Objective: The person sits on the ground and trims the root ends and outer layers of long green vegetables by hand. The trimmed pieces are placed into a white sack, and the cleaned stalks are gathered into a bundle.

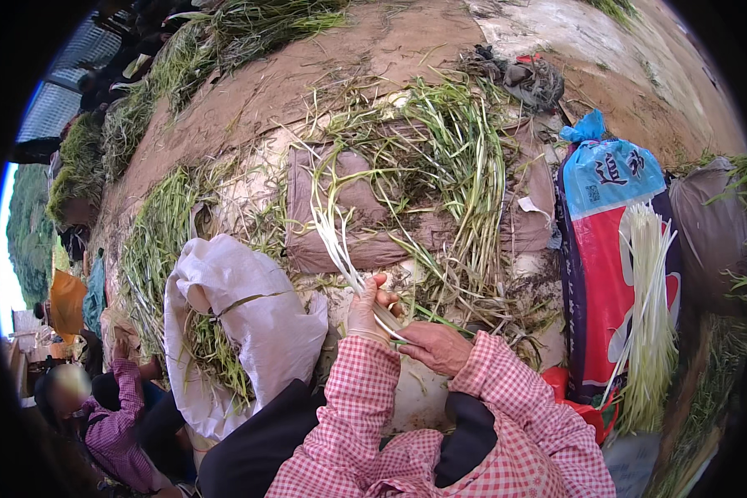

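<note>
My left hand [370,306] is closed around a thin bunch of long white stalks [336,239], whose yellow-green leaf ends point away from me. My right hand [434,347] pinches at the near ends of the same stalks, close to the left. Beyond my hands lies a heap of loose green stalks [473,180], partly on a flat brownish cloth sack [308,211]. Dry leaf trimmings [411,162] are scattered over that sack.
To the left, a white woven sack [271,330] holds green leaves. On the right, pale stripped stalks [647,317] rest on a printed blue-and-red bag [597,267]. A person [115,429] sits at the far left. More green bundles [187,62] line the back left.
</note>
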Tool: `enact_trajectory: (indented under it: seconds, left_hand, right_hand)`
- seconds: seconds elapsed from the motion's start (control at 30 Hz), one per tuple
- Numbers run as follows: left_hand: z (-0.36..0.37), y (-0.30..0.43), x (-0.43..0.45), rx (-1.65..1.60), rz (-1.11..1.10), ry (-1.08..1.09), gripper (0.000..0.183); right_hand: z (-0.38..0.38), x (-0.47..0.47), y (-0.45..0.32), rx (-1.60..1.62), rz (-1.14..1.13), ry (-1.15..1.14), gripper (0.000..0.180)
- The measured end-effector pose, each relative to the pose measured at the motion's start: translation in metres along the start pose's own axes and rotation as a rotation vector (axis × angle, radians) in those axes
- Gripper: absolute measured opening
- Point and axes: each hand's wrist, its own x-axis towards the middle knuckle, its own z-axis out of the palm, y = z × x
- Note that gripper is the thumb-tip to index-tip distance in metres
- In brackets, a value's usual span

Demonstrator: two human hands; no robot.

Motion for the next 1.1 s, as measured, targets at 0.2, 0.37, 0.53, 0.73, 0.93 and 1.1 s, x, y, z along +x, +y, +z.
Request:
enact_trajectory:
  seconds: [0.2, 0.37, 0.53, 0.73, 0.93, 1.1]
  left_hand:
    - [-0.001, 0.018, 0.003, -0.111, 0.198, -0.085, 0.025]
    - [0.007, 0.02, -0.002, -0.03, 0.083, -0.071, 0.018]
    - [0.01, 0.02, -0.009, 0.011, 0.077, -0.07, 0.016]
    - [0.018, 0.006, -0.014, 0.055, -0.01, -0.135, 0.017]
    - [0.021, 0.007, -0.016, 0.169, 0.031, -0.125, 0.016]
    - [0.032, -0.013, -0.015, 0.418, 0.022, -0.247, 0.019]
  right_hand:
    - [-0.047, -0.006, 0.063, -0.522, 0.557, 0.101, 0.026]
    - [-0.009, -0.005, 0.059, -0.222, 0.443, -0.643, 0.031]
    - [-0.059, 0.005, 0.085, -0.204, 0.725, 0.427, 0.02]
    - [-0.101, 0.012, 0.133, -0.327, 1.047, 0.529, 0.027]
    - [-0.092, -0.002, 0.089, 0.107, 0.67, 0.744, 0.022]
    - [-0.031, -0.022, 0.016, 0.044, 0.357, 0.382, 0.02]
